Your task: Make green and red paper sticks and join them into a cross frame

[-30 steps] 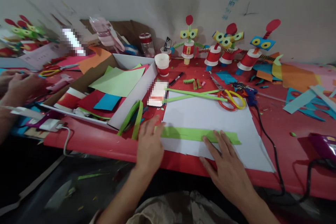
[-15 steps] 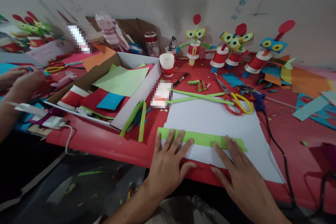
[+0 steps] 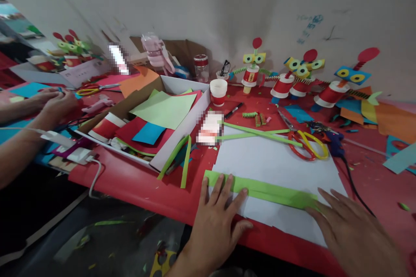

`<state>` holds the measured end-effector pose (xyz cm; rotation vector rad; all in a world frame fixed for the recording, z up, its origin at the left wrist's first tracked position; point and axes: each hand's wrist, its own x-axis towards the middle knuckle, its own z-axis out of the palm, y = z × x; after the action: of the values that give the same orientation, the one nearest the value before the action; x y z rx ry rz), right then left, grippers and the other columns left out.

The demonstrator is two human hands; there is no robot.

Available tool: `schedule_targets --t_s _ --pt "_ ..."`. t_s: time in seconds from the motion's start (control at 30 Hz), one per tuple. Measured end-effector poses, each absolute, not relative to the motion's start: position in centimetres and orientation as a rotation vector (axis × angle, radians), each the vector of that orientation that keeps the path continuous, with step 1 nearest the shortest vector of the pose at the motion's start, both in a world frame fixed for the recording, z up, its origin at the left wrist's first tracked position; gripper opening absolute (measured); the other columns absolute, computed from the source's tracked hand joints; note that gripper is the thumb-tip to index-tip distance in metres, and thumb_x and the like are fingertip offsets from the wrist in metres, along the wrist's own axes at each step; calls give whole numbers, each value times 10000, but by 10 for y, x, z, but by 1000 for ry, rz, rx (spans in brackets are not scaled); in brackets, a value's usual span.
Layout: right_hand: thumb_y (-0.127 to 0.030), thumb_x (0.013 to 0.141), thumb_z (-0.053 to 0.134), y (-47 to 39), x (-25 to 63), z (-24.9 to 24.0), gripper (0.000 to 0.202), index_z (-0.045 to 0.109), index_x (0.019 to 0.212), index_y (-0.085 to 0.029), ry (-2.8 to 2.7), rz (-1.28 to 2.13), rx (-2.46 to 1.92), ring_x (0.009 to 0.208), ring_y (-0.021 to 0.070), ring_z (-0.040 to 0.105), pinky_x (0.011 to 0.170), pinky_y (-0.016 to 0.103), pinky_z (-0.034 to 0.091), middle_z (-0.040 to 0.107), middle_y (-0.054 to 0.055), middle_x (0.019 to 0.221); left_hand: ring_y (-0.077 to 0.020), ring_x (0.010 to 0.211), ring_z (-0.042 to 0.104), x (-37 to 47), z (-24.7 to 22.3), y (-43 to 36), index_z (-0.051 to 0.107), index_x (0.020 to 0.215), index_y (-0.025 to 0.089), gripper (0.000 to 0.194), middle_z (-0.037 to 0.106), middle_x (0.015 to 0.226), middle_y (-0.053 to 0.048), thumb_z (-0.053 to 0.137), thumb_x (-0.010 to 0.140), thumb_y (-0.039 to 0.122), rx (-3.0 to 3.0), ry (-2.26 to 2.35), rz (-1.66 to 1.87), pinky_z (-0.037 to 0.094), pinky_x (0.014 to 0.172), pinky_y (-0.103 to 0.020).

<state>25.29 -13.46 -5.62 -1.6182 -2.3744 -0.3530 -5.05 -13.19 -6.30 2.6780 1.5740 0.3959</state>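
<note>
A folded green paper strip (image 3: 273, 193) lies across white sheets (image 3: 276, 156) at the front of the red table. My left hand (image 3: 217, 214) rests flat with spread fingers on the strip's left part. At its right end is my right hand (image 3: 352, 225), fingers stretched out, the index finger touching or just over the strip's tip. Two thin green strips (image 3: 266, 133) cross at the top of the sheets, beside scissors (image 3: 303, 140) with red and yellow handles.
Left of the sheets stands a white box (image 3: 183, 138) of coloured paper. Paper-cup figures (image 3: 250, 75) line the wall. A glue gun (image 3: 334, 140) with a black cable lies right. Another person's hands (image 3: 60, 101) work at far left.
My right hand has slid right along the green strip to its end, while my left hand stays on the left part. The whole view has shifted slightly.
</note>
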Motion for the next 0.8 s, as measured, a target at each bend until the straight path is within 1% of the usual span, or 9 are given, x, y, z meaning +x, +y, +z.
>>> schedule_targets --t_s 0.1,0.17,0.3,0.37,0.47,0.57,0.63,0.73,0.8 --pt "-463 884 449 -103 240 -50 440 644 1172 -193 -2338 -171 -1649 1071 337 598 907 498 458 685 136 1142 -311 1420 281 -49 -63 -131 314 1463 357 639 329 1545 -56 488 879 550 2674 1581 401 247 1127 -595" --pt "-435 830 549 -87 227 -43 456 613 1210 -191 -2404 52 -1682 990 313 618 850 462 486 697 122 1084 -314 1422 276 -49 -62 -130 329 1456 356 632 337 1541 -55 507 876 534 2660 1585 426 258 1123 -596" --pt "-326 706 679 -75 212 -26 207 681 877 -210 -2431 494 -1845 882 286 610 775 405 490 685 83 893 -345 1421 260 -46 -59 -135 410 1416 307 576 345 1535 -84 581 871 377 2559 1566 672 309 1098 -590" --pt "-348 727 651 -78 211 -18 131 642 711 -219 -2382 658 -1833 838 261 605 738 365 479 658 59 818 -317 1351 388 -42 -56 -140 505 1327 244 462 460 1446 -126 577 870 239 2454 1492 932 393 1058 -516" --pt "-447 824 532 -90 209 -14 266 613 695 -229 -2137 835 -1808 687 196 581 627 289 455 613 11 701 -222 1089 593 -29 -52 -148 593 1122 208 268 638 1153 -123 539 867 145 2125 1313 1183 505 916 -363" --pt "-557 830 508 -107 192 -23 358 602 734 -226 -1790 951 -1784 541 156 515 492 241 410 550 -22 587 -209 1037 610 -6 -42 -142 529 1217 203 337 647 1119 -123 525 881 204 1628 1257 1154 505 892 -346" --pt "-563 830 514 -119 170 -31 369 598 744 -215 -1605 1037 -1663 572 161 547 510 235 444 580 -11 611 -204 1005 616 9 -33 -129 465 1298 184 413 651 1096 -122 499 896 272 1291 1197 1126 509 849 -330" --pt "-504 877 484 -134 136 -38 333 619 828 -203 -1503 1082 -1501 690 178 612 611 236 500 656 21 721 -150 746 598 19 -19 -103 586 1106 158 291 643 850 -51 456 896 313 1038 1145 1052 482 657 -253" --pt "-446 907 466 -142 123 -37 310 620 797 -200 -1601 1043 -1473 654 164 603 601 228 494 646 16 683 -131 656 558 13 -13 -85 640 981 158 223 624 753 -17 497 845 263 1110 1178 946 440 596 -232"
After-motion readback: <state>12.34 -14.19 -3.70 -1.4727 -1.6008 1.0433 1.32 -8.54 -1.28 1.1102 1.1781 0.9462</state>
